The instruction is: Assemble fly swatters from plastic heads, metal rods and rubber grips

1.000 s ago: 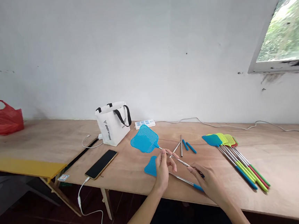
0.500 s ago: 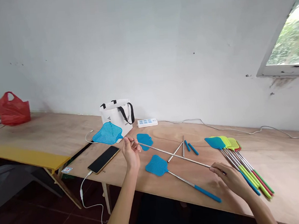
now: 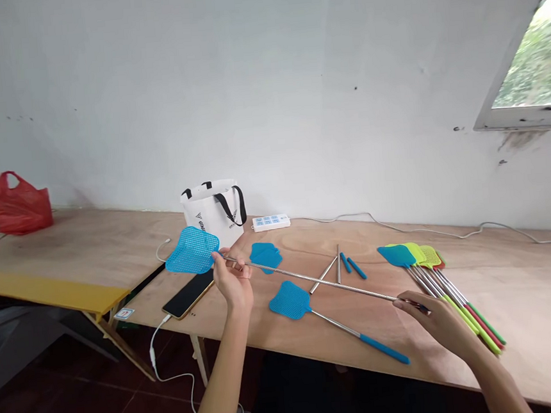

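A blue fly swatter (image 3: 192, 250) is stretched across the space between both hands, above the table. My left hand (image 3: 234, 284) pinches its metal rod just below the mesh head. The far end of the rod is gripped by my right hand (image 3: 433, 321), whose fingers hide that end. Beneath it lies a second blue fly swatter (image 3: 291, 300) with a blue handle. Loose blue swatter heads (image 3: 266, 256) rest in a small stack behind. Two bare metal rods (image 3: 323, 275) and two short blue grips (image 3: 357, 268) lie farther back, near the middle.
At the right, a pile of blue, green, yellow and red swatters (image 3: 419, 257) fans out. A phone (image 3: 187, 296) on a cable, a white bag (image 3: 209, 215) and a power strip (image 3: 271, 222) stand left and behind. A red plastic bag (image 3: 17, 203) sits on the far-left table.
My hands have moved apart, left hand leftward and right hand rightward. More of the swatter's rod shows between them. The things on the table lie as before; the view has shifted slightly.
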Action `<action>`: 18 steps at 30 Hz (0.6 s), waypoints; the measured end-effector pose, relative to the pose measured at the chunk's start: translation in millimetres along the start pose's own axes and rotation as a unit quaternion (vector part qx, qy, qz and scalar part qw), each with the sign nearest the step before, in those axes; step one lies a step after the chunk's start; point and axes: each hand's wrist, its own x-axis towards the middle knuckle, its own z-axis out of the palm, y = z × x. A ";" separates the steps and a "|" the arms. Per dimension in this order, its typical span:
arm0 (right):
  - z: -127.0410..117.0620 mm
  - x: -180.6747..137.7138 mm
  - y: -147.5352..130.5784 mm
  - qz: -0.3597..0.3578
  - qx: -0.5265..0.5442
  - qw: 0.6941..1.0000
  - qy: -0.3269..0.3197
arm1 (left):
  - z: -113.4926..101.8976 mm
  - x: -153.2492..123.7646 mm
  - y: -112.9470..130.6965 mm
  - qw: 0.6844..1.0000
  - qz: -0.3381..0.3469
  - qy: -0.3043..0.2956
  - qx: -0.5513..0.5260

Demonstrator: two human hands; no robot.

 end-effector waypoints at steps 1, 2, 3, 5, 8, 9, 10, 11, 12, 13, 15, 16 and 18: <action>0.2 -0.1 -0.9 -0.004 0.002 1.000 0.002 | 0.2 -0.4 0.3 1.000 0.000 0.000 0.002; 0.4 -0.1 -2.0 -0.008 0.004 1.000 0.002 | 0.8 -1.4 -0.2 1.000 0.000 -0.002 0.004; 0.9 -0.1 -3.0 -0.011 0.006 1.000 0.001 | 1.9 -3.0 -1.5 1.000 0.001 -0.003 0.006; 2.2 0.3 -4.4 -0.011 0.012 1.000 -0.004 | 4.5 -6.7 -5.9 1.000 0.001 -0.006 0.009; 4.5 1.1 -4.6 -0.007 0.025 1.000 -0.017 | 6.7 -9.8 -11.8 1.000 0.003 -0.009 0.011; 5.0 1.3 -4.3 -0.007 0.030 0.999 -0.022 | 6.3 -9.5 -12.4 1.000 0.005 -0.008 0.009; 5.4 1.5 -4.0 -0.008 0.035 0.999 -0.028 | 5.2 -8.3 -12.0 1.000 0.010 -0.005 0.007; 5.6 1.7 -3.7 -0.010 0.038 0.999 -0.032 | 3.7 -6.6 -10.9 1.000 0.018 0.001 0.006; 5.8 1.8 -3.4 -0.012 0.040 0.999 -0.034 | 1.8 -4.6 -9.1 1.000 0.028 0.010 0.006; 6.1 2.1 -3.2 -0.013 0.041 0.999 -0.033 | -0.1 -2.5 -7.2 0.999 0.037 0.018 0.009; 7.2 2.7 -3.0 -0.014 0.039 0.999 -0.024 | -3.4 0.9 -4.1 0.999 0.042 0.030 0.017; 8.1 3.0 -2.9 -0.015 0.038 0.999 -0.020 | -4.3 1.8 -3.4 0.999 0.039 0.030 0.020; 10.3 3.5 -2.7 -0.017 0.036 0.999 -0.013 | -4.9 2.5 -4.2 0.999 0.038 0.027 0.024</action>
